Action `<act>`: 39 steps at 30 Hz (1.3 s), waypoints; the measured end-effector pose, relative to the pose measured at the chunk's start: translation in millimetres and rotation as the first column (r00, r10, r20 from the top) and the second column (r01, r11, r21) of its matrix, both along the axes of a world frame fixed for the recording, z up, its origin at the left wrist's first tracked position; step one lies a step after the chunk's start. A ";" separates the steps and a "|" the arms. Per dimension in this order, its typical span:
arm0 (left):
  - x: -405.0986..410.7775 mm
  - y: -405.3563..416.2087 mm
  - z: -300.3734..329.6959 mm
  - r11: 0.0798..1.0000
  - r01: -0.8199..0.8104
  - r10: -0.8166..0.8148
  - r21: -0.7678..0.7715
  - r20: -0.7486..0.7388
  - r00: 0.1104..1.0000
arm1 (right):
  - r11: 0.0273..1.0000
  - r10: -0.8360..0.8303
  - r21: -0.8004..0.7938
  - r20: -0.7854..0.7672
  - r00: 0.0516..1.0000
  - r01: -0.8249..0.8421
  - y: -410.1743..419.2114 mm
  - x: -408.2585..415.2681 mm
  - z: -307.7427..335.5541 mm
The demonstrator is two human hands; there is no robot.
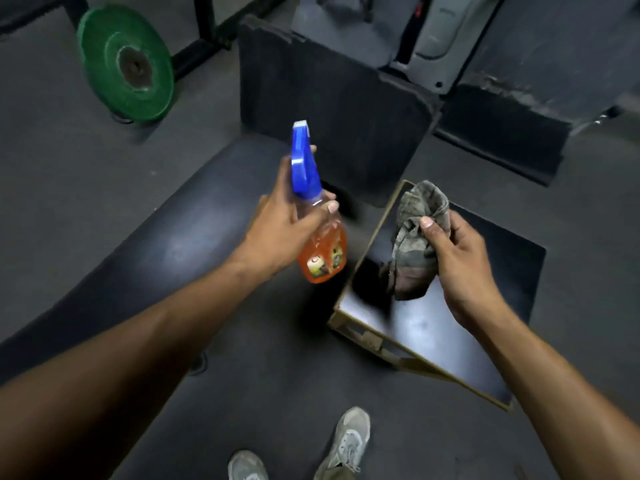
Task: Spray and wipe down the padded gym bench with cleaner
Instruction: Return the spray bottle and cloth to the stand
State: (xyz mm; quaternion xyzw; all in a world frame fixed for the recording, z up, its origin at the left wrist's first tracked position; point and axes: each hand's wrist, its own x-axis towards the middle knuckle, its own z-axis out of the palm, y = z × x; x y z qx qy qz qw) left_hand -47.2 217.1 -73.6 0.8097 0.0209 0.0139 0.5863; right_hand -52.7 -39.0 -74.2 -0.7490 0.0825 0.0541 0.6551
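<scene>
The left hand (280, 223) curls around the spray bottle's (317, 216) neck above the padded bench (180, 237) (nozzle pointing far), while the right hand (453, 258) pinches a bunched rag (412, 237) right of it.

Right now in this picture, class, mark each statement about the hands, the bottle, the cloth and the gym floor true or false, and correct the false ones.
1. The left hand holds the spray bottle. True.
2. The bottle's liquid is green. False: it is orange, under a blue spray head.
3. The right hand grips a crumpled grey cloth. True.
4. The cloth lies flat on the bench. False: it is held off the bench.
5. A green weight plate is on the floor. True.
</scene>
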 end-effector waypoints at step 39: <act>40.3 -200.9 -25.4 0.949 0.263 -0.265 0.172 -0.011 0.964 | 0.730 -0.031 -0.682 0.034 0.999 0.045 -175.0 -47.7 -123.5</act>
